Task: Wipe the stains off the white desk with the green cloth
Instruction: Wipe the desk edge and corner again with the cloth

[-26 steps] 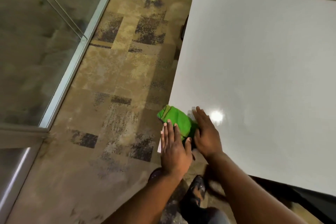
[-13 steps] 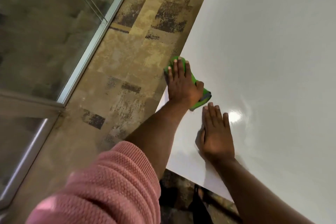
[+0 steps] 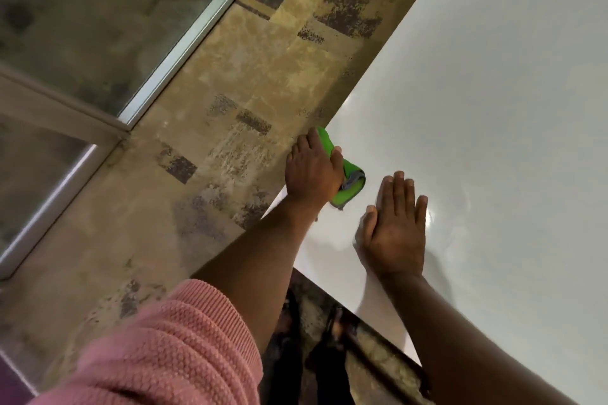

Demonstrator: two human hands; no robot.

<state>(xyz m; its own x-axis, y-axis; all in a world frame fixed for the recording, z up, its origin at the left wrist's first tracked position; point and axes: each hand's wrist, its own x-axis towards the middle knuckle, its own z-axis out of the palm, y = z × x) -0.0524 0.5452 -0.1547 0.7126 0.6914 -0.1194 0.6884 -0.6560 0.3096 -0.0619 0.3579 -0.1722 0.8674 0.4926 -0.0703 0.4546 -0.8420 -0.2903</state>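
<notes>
I judge the wipe as mid-job, prob. early: the folded bright-green microfibre cloth (image 3: 349,179) sits at the left edge of the glossy white desk surface (image 3: 493,108), centre of frame, near the lower corner. My left hand (image 3: 312,171) lies flat on top of the cloth, pressing it down, fingers (image 3: 307,145) together and pointing toward the upper left. The right hand (image 3: 396,230) rests palm-down on bare surface just beside the cloth, apart from it, holding nothing, fingers slightly spread. I can't pick out any stains from here; glare spots near the right hand could hide faint marks. The big upper-right stretch of surface has no cloth near it, so I'd guess most is left to do.

Room: mottled tan and dark-patch carpet floor (image 3: 230,115) fills centre-left, w/ a metal-framed glass partition (image 3: 98,26) at upper left. A pink knitted sleeve (image 3: 158,348) covers lower left.
</notes>
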